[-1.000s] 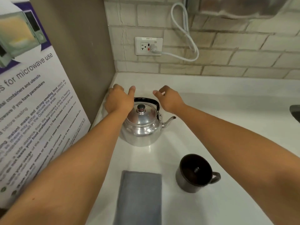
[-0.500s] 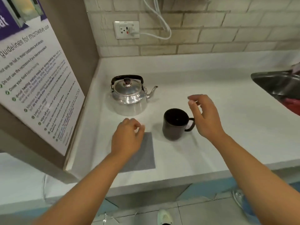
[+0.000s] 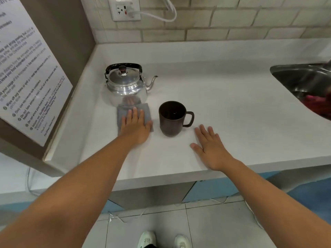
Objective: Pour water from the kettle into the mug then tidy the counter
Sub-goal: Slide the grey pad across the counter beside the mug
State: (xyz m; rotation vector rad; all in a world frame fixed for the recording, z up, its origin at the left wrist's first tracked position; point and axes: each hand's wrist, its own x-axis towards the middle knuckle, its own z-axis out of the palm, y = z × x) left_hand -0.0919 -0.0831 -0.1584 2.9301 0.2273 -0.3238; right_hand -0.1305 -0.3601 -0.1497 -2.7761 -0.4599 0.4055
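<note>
A shiny metal kettle [image 3: 125, 83] with a black handle and its lid on stands near the counter's left wall, spout pointing right. In front of it lies a folded grey cloth [image 3: 146, 111], and my left hand [image 3: 135, 125] rests flat on top of it, fingers spread. A dark brown mug [image 3: 172, 119] stands upright just right of the cloth, handle to the right. My right hand [image 3: 209, 147] lies palm down on the white counter [image 3: 232, 108], in front and to the right of the mug, holding nothing.
A steel sink [image 3: 304, 81] with something red in it is at the right edge. A wall socket [image 3: 125, 8] with a white cable is on the tiled backsplash. A printed notice [image 3: 26, 77] hangs on the left panel. The counter's front edge is near my forearms.
The view has pulled back from the counter. My left hand has flattened onto the cloth, now close to the kettle. My right hand has dropped from beside the mug onto the counter.
</note>
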